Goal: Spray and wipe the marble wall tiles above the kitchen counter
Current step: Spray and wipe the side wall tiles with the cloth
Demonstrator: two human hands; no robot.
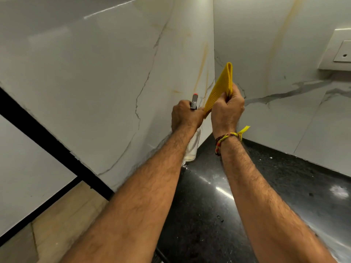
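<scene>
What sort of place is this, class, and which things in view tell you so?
Probably a home kitchen corner: a polished black granite counter meets white marble wall tiles, with a wall switch plate above the counter.

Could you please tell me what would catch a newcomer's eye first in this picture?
Probably the folded yellow ribbed cloth, held up by the right hand at the corner of the white veined marble wall tiles. Beside it, the left hand grips a clear spray bottle with a red-tipped nozzle. Below lies the glossy black speckled counter.
</scene>
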